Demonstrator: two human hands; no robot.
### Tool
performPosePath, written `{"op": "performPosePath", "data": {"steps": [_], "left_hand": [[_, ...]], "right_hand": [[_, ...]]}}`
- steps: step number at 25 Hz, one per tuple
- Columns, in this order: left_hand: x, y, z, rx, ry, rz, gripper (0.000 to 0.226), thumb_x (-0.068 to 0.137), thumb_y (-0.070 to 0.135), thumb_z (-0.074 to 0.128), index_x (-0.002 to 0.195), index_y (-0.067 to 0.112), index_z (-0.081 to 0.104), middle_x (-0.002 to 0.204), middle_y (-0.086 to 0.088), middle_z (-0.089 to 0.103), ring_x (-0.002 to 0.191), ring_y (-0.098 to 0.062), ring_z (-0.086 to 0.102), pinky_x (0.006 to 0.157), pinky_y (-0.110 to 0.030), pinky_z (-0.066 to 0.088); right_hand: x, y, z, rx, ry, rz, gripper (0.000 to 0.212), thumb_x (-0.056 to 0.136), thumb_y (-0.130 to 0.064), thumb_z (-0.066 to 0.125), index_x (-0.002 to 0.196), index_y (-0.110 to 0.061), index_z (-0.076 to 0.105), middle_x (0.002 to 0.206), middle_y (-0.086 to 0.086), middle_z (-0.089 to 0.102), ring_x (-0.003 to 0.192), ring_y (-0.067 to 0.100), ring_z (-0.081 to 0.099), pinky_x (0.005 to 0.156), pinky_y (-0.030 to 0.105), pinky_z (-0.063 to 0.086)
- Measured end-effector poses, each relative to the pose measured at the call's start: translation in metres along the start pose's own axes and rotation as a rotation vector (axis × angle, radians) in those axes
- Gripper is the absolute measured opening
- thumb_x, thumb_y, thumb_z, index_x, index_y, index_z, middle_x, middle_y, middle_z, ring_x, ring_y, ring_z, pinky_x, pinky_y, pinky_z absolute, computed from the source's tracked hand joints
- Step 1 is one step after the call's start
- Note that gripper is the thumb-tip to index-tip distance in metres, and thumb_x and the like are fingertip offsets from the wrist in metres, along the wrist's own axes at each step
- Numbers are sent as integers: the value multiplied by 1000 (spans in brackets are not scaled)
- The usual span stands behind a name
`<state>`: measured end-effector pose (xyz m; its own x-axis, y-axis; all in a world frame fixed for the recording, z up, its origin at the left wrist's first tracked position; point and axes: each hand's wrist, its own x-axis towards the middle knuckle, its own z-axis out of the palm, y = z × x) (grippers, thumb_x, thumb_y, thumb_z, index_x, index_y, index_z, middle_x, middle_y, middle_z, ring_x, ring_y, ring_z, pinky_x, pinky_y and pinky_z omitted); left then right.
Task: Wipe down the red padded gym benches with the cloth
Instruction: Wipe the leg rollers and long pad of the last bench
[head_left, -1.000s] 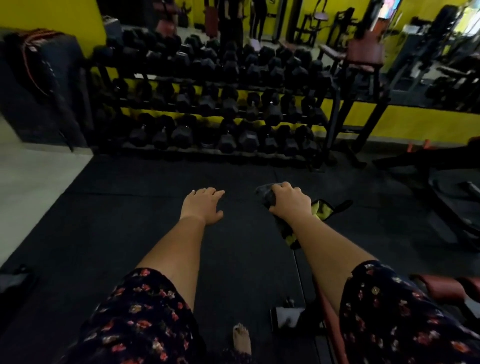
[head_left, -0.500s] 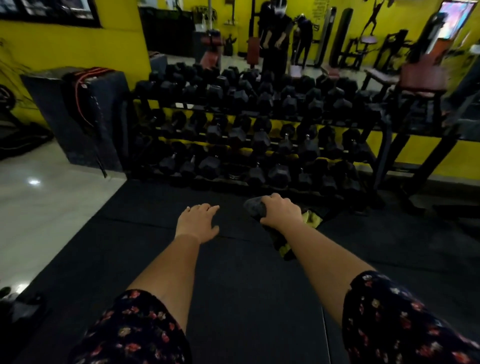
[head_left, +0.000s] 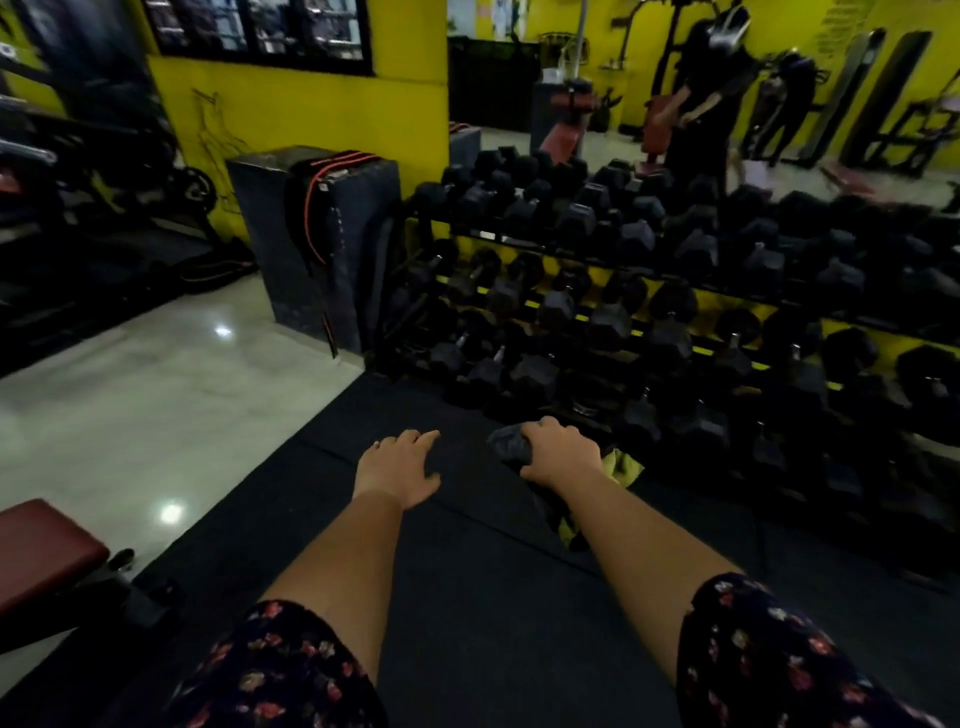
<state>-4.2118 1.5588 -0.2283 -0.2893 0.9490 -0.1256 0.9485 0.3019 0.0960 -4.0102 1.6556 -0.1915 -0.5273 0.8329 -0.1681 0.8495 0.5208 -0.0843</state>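
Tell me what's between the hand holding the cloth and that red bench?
In the head view, only the empty left hand and black floor mat lie between the right hand gripping the cloth and the red bench.

Ahead of us we see a three-tier rack (head_left: 524, 303) loaded with black dumbbells (head_left: 574, 223), against a yellow wall (head_left: 291, 114). Just left stands a dark box (head_left: 285, 270) draped with red straps (head_left: 311, 208). A black mat (head_left: 467, 597) meets pale glossy floor (head_left: 130, 415).
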Motion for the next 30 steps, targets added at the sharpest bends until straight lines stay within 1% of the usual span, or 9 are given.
{"op": "performPosePath", "data": {"steps": [3,8,11,14,18,21,24,26,30], "left_hand": [[41,-44,-16,-21,-11,-73,70,96,47,48,156,31,18,152,-1,37,130,-29,46,102,-42,40],[90,-122,-30,-57,-22,-202,70,95,50,48,156,31,20,151,-3,38,130,-29,46,100,-42,43],[106,-171,-38,-68,-22,-292,69,95,50,48,155,32,21,150,-3,39,129,-28,46,98,-42,45],[122,-226,-46,-95,-18,-420,68,94,48,48,155,34,21,151,-2,39,130,-27,46,98,-42,45],[139,-304,-63,-113,40,-656,67,95,47,48,155,33,22,151,-1,39,131,-25,45,97,-40,44],[134,-349,-76,-147,48,-782,67,95,47,48,155,34,21,153,0,38,133,-24,43,100,-40,45],[109,-396,-94,-220,65,-904,68,95,46,52,155,33,22,156,-1,33,137,-25,39,106,-40,40],[78,-421,-103,-250,84,-994,69,95,46,54,155,33,23,156,-3,32,138,-25,39,108,-40,37],[2,-451,-105,-253,146,-1192,72,93,47,56,155,32,24,155,-4,35,137,-27,42,108,-42,40]], "right_hand": [[66,-32,-10,1,-2,-41,53,89,-38,64,136,-24,44,132,4,44,116,31,49,80,40,46],[161,-91,-19,-2,-33,-116,52,88,-40,64,134,-24,45,130,6,45,115,33,50,84,43,50],[215,-135,-24,-5,-44,-192,51,88,-40,63,133,-24,46,129,5,45,114,33,50,81,41,49],[273,-196,-24,1,-54,-316,50,87,-39,63,131,-23,47,128,5,46,113,32,51,81,41,48],[346,-286,-28,-23,-66,-547,45,85,-36,64,126,-22,51,126,5,48,113,32,52,79,39,46],[383,-345,-38,-69,-47,-689,42,84,-33,65,123,-22,52,124,5,50,111,31,53,77,36,43],[404,-412,-48,-92,-51,-846,44,84,-32,66,125,-24,53,125,3,50,112,29,52,76,35,41],[401,-459,-50,-108,-50,-958,45,84,-32,67,127,-25,53,126,3,50,114,29,52,77,35,42],[366,-550,-35,-96,-56,-1183,48,84,-34,65,130,-27,51,125,3,52,111,30,54,74,36,42]]}}
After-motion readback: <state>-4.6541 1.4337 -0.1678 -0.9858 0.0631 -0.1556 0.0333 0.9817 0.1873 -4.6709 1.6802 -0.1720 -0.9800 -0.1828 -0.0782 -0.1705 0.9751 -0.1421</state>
